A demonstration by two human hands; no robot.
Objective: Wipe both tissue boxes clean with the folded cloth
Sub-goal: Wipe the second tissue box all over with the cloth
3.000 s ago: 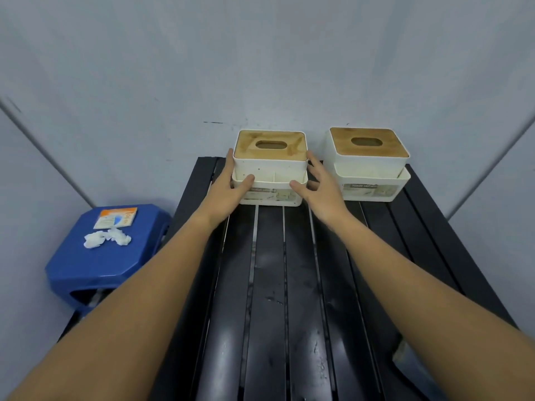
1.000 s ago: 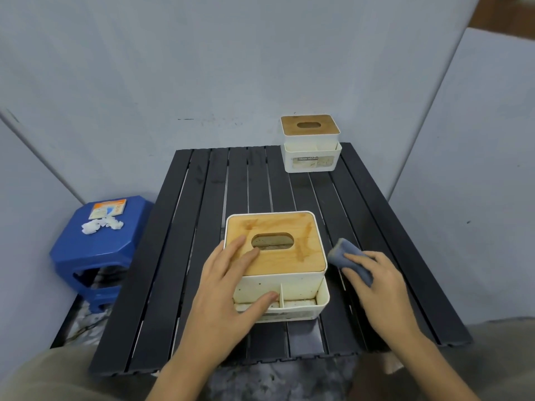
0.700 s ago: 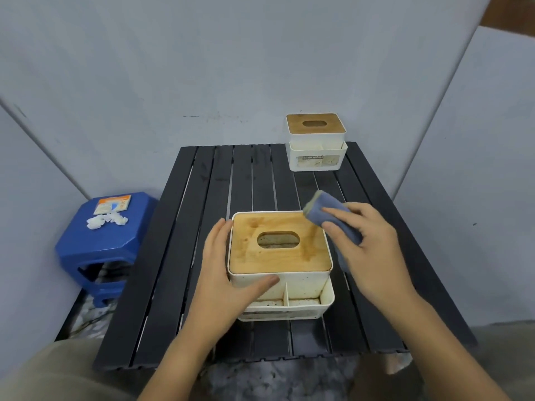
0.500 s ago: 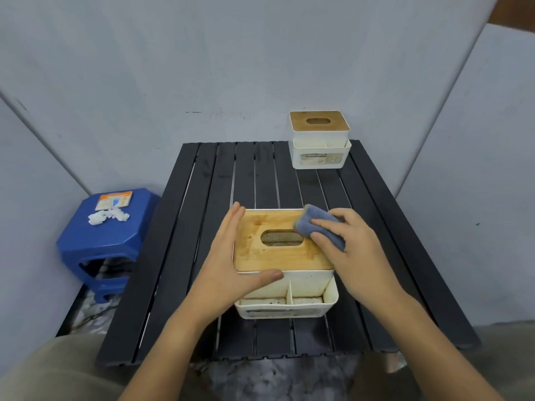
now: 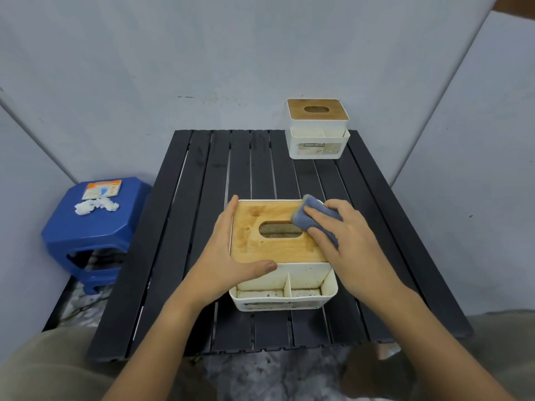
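**slatfan:** Only the head view to go on. Near tissue box point(image 5: 282, 256) sits at the front of the black slatted bench point(image 5: 202, 175), and the second tissue box point(image 5: 318, 128) is at the far right corner, well apart from it. Left hand point(image 5: 228, 264) is braced on the near box, fingers point(image 5: 231, 209) straight along its left wall, thumb across the front, so pressing rather than curled round it. Right hand point(image 5: 347, 244) presses the folded cloth point(image 5: 314, 219) flat on the wooden lid, right of the slot, and I'd say the fingers lie fairly straight on top of it.

**wipe_guy:** How do you think it handles?

**slatfan:** Guessing: thin plastic shell with a wood lid, stiff but light, so it'd skate on the slats without a hand bracing it. The side walls look like the sensible place to hold. The cloth is soft and thick and gives under the fingers.

**wipe_guy:** Anything you can't see?

**slatfan:** Cloth's underside, the box's right wall behind the right hand, and inside the slot. The front tray looks speckled, can't tell with what. Label on the far box is unreadable. Blue stool point(image 5: 95, 227) to the left has a small packet point(image 5: 101, 190) and white crumpled bits point(image 5: 95, 205) on it.
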